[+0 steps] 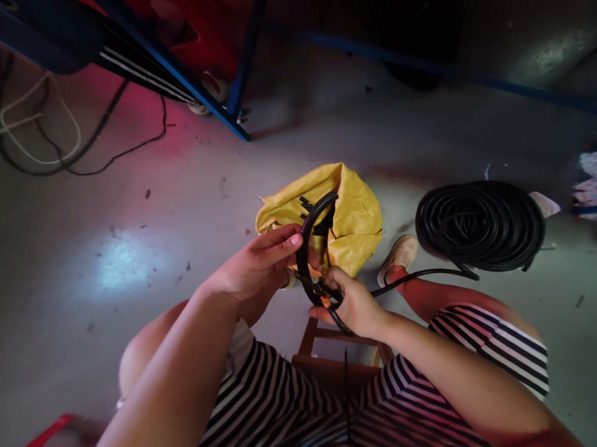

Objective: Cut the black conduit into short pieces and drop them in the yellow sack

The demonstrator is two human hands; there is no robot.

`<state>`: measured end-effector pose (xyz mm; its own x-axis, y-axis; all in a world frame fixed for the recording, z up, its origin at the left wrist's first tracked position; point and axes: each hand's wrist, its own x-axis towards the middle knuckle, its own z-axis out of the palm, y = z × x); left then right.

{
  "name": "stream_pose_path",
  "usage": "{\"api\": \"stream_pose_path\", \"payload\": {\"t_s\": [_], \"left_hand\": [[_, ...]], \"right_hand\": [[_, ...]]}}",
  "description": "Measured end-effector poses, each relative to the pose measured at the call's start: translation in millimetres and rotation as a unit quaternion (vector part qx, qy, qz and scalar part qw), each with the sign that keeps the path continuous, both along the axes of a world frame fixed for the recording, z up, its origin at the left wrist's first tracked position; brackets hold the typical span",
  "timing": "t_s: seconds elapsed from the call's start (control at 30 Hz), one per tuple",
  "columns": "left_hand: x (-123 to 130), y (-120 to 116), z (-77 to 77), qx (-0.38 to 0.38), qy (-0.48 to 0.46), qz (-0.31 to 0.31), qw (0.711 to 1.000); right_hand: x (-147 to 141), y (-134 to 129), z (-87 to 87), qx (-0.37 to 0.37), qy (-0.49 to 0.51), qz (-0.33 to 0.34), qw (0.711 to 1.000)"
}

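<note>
My left hand point(271, 255) is closed, pinching a curved length of black corrugated tubing point(319, 211) between thumb and fingers. The tubing's upper end points up and to the right over a yellow sack point(356, 213). At its lower end, my right hand point(357, 303) is closed around a black-and-orange hand tool point(328, 300) with looped handles, which looks like scissors. The fingers partly hide the tool and its contact with the tubing. Short black pieces point(307, 207) lie in the open mouth of the sack, below the tubing.
A large coil of black tubing point(481, 223) lies on the floor at right, a length running from it toward my right hand. A wooden stool point(335, 369) is between my legs. Blue metal frames point(244, 60), another person's leg point(141, 68) and loose cables point(77, 152) are farther off.
</note>
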<state>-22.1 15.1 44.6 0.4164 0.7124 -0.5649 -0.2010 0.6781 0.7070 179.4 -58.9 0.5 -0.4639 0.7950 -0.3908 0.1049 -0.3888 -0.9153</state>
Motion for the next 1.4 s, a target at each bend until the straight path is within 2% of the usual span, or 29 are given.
{"api": "stream_pose_path", "payload": {"t_s": [0.17, 0.3, 0.37, 0.5, 0.67, 0.83, 1.1, 1.23, 1.4], "left_hand": [[4, -10, 2.4, 0.007, 0.021, 0.129, 0.991], [10, -14, 1.8, 0.055, 0.068, 0.166, 0.982], [12, -15, 0.8, 0.098, 0.111, 0.16, 0.976], [12, -13, -4.5, 0.158, 0.169, 0.136, 0.963], [9, -13, -12.1, 0.122, 0.157, 0.084, 0.976], [8, -16, -18.0, 0.114, 0.168, 0.054, 0.978], [11, -12, -16.4, 0.156, 0.188, 0.064, 0.968], [11, -9, -12.8, 0.134, 0.179, 0.1, 0.969], [12, -9, -13.2, 0.139, 0.189, 0.108, 0.966]], "right_hand": [[13, 11, 6.6, 0.052, -0.062, 0.016, 0.997], [30, 28, 0.2, 0.019, -0.068, -0.048, 0.996], [35, 35, -4.4, -0.012, -0.039, -0.068, 0.997], [36, 38, -6.2, -0.07, 0.015, -0.048, 0.996], [30, 30, -3.8, -0.071, 0.002, -0.048, 0.996], [28, 26, -11.2, -0.063, -0.024, -0.041, 0.997], [23, 24, -16.4, -0.073, -0.019, -0.051, 0.996], [23, 24, -14.8, -0.085, -0.016, -0.055, 0.995], [24, 25, -14.0, -0.076, -0.018, -0.052, 0.996]]}}
